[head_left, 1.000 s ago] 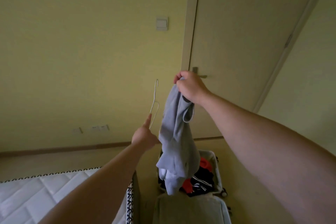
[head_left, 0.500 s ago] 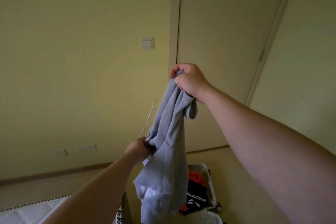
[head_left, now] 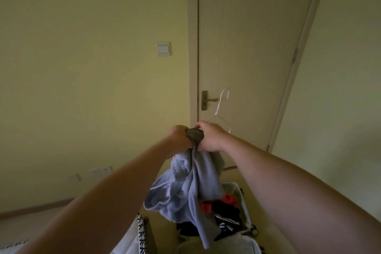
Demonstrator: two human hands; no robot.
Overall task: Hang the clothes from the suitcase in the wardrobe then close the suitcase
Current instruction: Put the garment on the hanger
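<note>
Both my hands meet in front of the door at chest height. My left hand [head_left: 179, 137] and my right hand [head_left: 210, 136] each grip the bunched top of a light grey-blue garment [head_left: 191, 189], which hangs down in folds. A thin white wire hanger [head_left: 221, 107] sticks up behind my right hand, its hook near the door handle; which hand holds it is hidden. Below, the open suitcase [head_left: 244, 200] lies on the floor with red, black and striped clothes [head_left: 224, 210] inside. No wardrobe is in view.
A closed door [head_left: 251, 47] with a metal handle [head_left: 207, 100] stands straight ahead. A light switch [head_left: 163, 48] is on the wall to its left, sockets [head_left: 101, 170] lower down. A mattress edge with black-and-white trim [head_left: 142, 233] is at bottom left.
My right hand came down and my left hand rose to meet it at the garment's top. The hanger moved from left of the garment to behind my right hand. The view tilted.
</note>
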